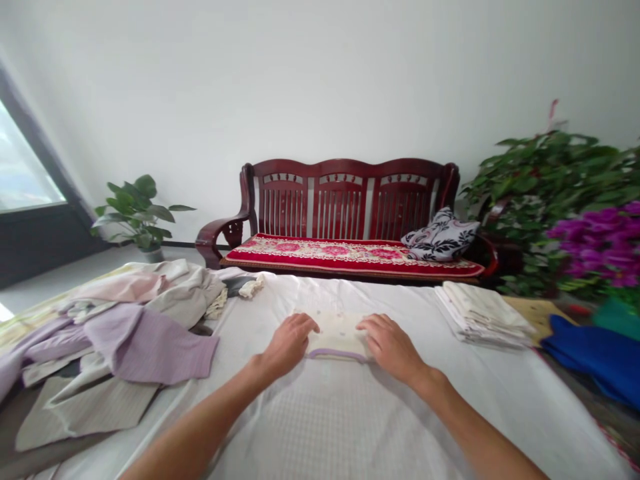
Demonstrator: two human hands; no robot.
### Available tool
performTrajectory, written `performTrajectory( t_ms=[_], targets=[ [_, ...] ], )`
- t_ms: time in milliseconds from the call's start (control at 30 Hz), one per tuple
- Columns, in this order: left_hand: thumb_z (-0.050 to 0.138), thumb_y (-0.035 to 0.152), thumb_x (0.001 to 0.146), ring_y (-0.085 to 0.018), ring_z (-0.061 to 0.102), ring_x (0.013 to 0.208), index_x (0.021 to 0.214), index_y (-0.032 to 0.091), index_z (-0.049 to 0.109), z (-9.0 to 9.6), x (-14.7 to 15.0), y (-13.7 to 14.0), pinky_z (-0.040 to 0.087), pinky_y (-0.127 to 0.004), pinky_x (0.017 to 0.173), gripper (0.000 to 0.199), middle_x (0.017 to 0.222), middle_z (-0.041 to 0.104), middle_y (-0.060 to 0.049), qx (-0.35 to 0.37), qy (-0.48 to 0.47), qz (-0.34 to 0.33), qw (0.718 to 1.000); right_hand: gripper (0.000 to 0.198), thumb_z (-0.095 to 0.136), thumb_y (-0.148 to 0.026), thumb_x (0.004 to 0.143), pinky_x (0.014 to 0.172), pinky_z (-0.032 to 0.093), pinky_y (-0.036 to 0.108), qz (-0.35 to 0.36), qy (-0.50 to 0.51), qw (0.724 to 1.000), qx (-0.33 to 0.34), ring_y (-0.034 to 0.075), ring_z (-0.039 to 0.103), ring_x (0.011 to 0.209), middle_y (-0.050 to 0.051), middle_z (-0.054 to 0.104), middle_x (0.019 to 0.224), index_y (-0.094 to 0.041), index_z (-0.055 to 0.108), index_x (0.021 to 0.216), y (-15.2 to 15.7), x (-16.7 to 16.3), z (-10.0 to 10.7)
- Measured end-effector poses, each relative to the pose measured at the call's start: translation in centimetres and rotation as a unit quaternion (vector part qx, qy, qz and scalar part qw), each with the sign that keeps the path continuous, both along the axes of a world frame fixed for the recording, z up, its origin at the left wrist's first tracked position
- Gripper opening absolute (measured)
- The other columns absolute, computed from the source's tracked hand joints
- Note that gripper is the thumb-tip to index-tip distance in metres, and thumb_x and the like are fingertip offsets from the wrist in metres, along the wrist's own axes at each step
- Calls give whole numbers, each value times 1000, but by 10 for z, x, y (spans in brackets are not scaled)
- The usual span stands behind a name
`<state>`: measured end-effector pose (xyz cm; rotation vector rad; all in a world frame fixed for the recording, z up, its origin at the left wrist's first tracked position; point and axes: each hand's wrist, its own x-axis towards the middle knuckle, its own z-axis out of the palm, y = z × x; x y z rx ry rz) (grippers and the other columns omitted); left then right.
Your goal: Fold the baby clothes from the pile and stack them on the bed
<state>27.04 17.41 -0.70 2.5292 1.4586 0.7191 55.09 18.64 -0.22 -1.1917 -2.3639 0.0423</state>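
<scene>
A small cream garment [337, 337], folded into a flat rectangle, lies on the white sheet in the middle. It has faint small spots and a purple trim along its near edge. My left hand [294, 341] is on its left side, fingers bent over the edge. On the opposite side, my right hand [393, 345] grips it in the same way, with curled fingers on top. Both thumbs are mostly hidden. What kind of garment it is, I cannot tell.
A loose heap of clothes [150, 340] in lilac, grey and pink covers the left. At right sits a folded white stack [480, 313], near blue cloth [595, 360] and purple flowers [600, 243]. Behind stand a wooden bench [340, 207] with a patterned cushion [443, 235] and potted plants.
</scene>
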Motion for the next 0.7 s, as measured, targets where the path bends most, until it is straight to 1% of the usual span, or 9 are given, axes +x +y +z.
performTrajectory(
  t_ms=[67, 133, 200, 267, 333, 400, 433, 567, 700],
  targets=[
    [43, 4, 83, -21, 58, 101, 103, 21, 65, -8, 12, -9, 43, -34, 92, 34, 104, 65, -7, -3, 36, 18, 999, 35, 46, -3, 81, 92, 40, 33, 43, -2, 999, -22, 20, 54, 102, 3, 66, 106, -23, 66, 101, -6, -9, -11],
    [44, 11, 90, -21, 57, 96, 101, 21, 64, -17, 11, -17, 44, -34, 90, 25, 101, 64, -7, -15, 54, 39, 998, 36, 45, 0, 79, 90, 42, 33, 65, -1, 997, -40, 20, 54, 100, 3, 65, 102, -24, 66, 96, -12, -10, -21],
    [42, 17, 94, -20, 58, 94, 99, 21, 62, -23, 1, -21, 44, -32, 87, 21, 97, 63, -6, -27, 36, 61, 997, 39, 44, 3, 75, 87, 43, 32, 68, 12, 996, -50, 19, 55, 98, 3, 64, 99, -24, 66, 93, -17, -4, -27],
    [40, 22, 97, -19, 59, 91, 99, 21, 60, -24, -15, -20, 44, -30, 84, 20, 94, 62, -4, -33, -6, 105, 994, 39, 43, 4, 73, 87, 43, 32, 67, 25, 996, -54, 19, 55, 96, 3, 64, 96, -23, 65, 90, -21, 2, -28],
    [41, 25, 97, -18, 59, 87, 99, 21, 58, -20, -31, -15, 43, -29, 80, 18, 92, 62, -3, -40, -42, 169, 984, 33, 45, 0, 75, 86, 43, 34, 64, 24, 996, -53, 20, 56, 95, 3, 65, 93, -23, 65, 88, -23, 5, -24],
    [43, 25, 96, -17, 60, 86, 97, 21, 58, -14, -44, -11, 42, -28, 78, 16, 91, 62, -3, -56, -48, 222, 972, 26, 50, -5, 78, 86, 43, 35, 55, 14, 997, -46, 21, 56, 94, 3, 65, 94, -24, 65, 89, -25, 5, -21],
    [44, 24, 95, -17, 61, 86, 95, 21, 59, -12, -48, -9, 41, -27, 77, 15, 91, 63, -3, -70, -41, 238, 968, 24, 53, -8, 77, 86, 43, 35, 49, 8, 998, -44, 21, 56, 95, 3, 65, 95, -24, 65, 91, -25, 5, -19],
    [47, 22, 90, -16, 62, 88, 90, 21, 62, -7, -52, -10, 38, -25, 74, 15, 94, 66, -3, -116, -10, 256, 960, 27, 60, -10, 74, 88, 44, 35, 32, 3, 998, -58, 21, 57, 99, 2, 67, 100, -25, 67, 96, -25, 7, -20],
    [51, 32, 89, -17, 62, 84, 90, 21, 65, -9, -48, -9, 35, -24, 69, 18, 93, 68, -3, -138, -13, 275, 951, 22, 59, -11, 78, 87, 45, 32, 18, 12, 997, -74, 21, 59, 99, 2, 69, 98, -26, 68, 91, -21, 12, -24]
  ],
)
